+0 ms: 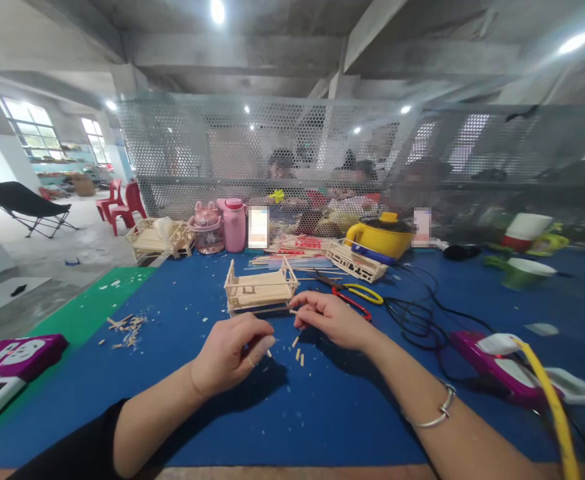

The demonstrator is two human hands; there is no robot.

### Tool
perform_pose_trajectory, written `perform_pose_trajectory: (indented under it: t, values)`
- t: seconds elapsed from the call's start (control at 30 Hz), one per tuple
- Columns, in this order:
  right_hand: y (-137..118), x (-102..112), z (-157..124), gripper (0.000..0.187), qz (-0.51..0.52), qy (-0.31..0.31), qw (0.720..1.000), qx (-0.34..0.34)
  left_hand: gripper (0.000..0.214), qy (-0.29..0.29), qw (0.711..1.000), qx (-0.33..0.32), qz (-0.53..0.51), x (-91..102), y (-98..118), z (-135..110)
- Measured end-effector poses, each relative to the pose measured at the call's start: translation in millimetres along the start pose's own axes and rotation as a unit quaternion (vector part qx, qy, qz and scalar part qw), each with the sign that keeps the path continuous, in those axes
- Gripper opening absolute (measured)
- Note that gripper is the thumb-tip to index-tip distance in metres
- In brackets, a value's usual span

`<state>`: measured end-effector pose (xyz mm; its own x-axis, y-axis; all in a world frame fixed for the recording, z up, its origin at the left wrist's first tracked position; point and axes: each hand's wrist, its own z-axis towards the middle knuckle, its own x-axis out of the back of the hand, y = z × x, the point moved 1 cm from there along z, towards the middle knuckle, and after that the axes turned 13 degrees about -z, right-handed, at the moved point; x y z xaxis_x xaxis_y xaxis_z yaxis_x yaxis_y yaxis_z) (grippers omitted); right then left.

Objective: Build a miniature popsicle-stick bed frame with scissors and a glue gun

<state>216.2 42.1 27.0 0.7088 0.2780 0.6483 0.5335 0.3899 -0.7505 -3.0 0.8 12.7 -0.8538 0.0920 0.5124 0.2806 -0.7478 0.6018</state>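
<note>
A small model bed [260, 293] of pale wooden sticks stands upright on the blue table mat, just beyond my hands. My right hand [330, 319] is at its near right corner, thumb and fingers pinched on a short wooden stick [293, 311]. My left hand [235, 348] hovers in front of the model's left half with its fingers curled together; whatever is between them is mostly hidden. A tiny pale bit shows by the left thumb tip. Several short cut stick pieces [298, 354] lie on the mat between the two hands.
Red-and-yellow-handled pliers [357, 293] lie beyond my right hand, near black cables [412, 320]. A yellow pot [382, 237], a second stick model [355, 260] and a pink jug [234, 225] stand at the back. Stick scraps [127, 330] lie left; a purple power strip [497, 367] sits right.
</note>
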Motion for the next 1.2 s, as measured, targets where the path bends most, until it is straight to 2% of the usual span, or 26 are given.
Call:
perform_pose_trajectory:
  t: [0.07, 0.17, 0.23, 0.27, 0.33, 0.37, 0.4, 0.5, 0.6, 0.7, 0.83, 0.97, 1.2]
  values:
    - [6.9, 3.2, 0.6, 0.022, -0.012, 0.003, 1.000, -0.023, 0.014, -0.015, 1.000, 0.012, 0.009, -3.1, -3.6, -1.5]
    - [10.9, -3.3, 1.8, 0.014, -0.017, 0.011, 0.999, -0.046, 0.014, -0.019, 0.999, 0.031, 0.008, 1.7, -8.2, -0.9]
    - [8.3, -13.0, 3.1, 0.008, 0.005, 0.015, 0.999, -0.051, 0.013, 0.015, 1.000, 0.015, 0.019, 13.6, -9.7, 6.2]
    - [5.6, -18.3, 4.2, 0.005, 0.022, 0.017, 0.998, -0.052, 0.012, 0.064, 0.997, 0.006, 0.031, 22.4, -10.9, 12.5]
    - [-1.7, -28.1, 7.9, 0.004, 0.059, 0.025, 0.996, -0.061, 0.017, 0.242, 0.969, 0.018, 0.052, 43.5, -15.6, 28.6]
    - [-5.9, -32.4, 10.8, 0.005, 0.077, 0.031, 0.994, -0.070, 0.021, 0.285, 0.957, 0.025, 0.051, 52.5, -19.2, 37.5]
    - [-10.3, -36.4, 14.6, 0.006, 0.092, 0.038, 0.992, -0.082, 0.024, 0.293, 0.954, 0.030, 0.050, 59.2, -23.3, 46.3]
    - [-22.2, -47.9, 29.3, 0.007, 0.101, 0.064, 0.986, -0.116, 0.028, 0.190, 0.980, 0.052, 0.021, 63.2, -36.4, 62.7]
    - [-27.9, -60.4, 43.9, 0.007, 0.095, 0.102, 0.983, -0.123, 0.032, 0.149, 0.986, 0.067, -0.039, 51.3, -46.1, 57.9]
    - [-25.9, -71.3, 52.2, 0.011, 0.096, 0.142, 0.978, -0.115, 0.034, 0.152, 0.985, 0.062, -0.049, 39.5, -50.2, 43.7]
    - [-17.7, -76.6, 54.9, 0.018, 0.100, 0.176, 0.973, -0.107, 0.034, 0.151, 0.985, 0.062, -0.058, 35.6, -49.8, 32.6]
    - [-11.9, -75.5, 55.0, 0.022, 0.090, 0.186, 0.973, -0.107, 0.034, 0.148, 0.985, 0.058, -0.063, 37.0, -49.7, 31.2]
    - [-13.2, -75.7, 54.1, 0.021, 0.091, 0.190, 0.972, -0.103, 0.036, 0.204, 0.973, 0.060, -0.085, 33.9, -56.7, 30.3]
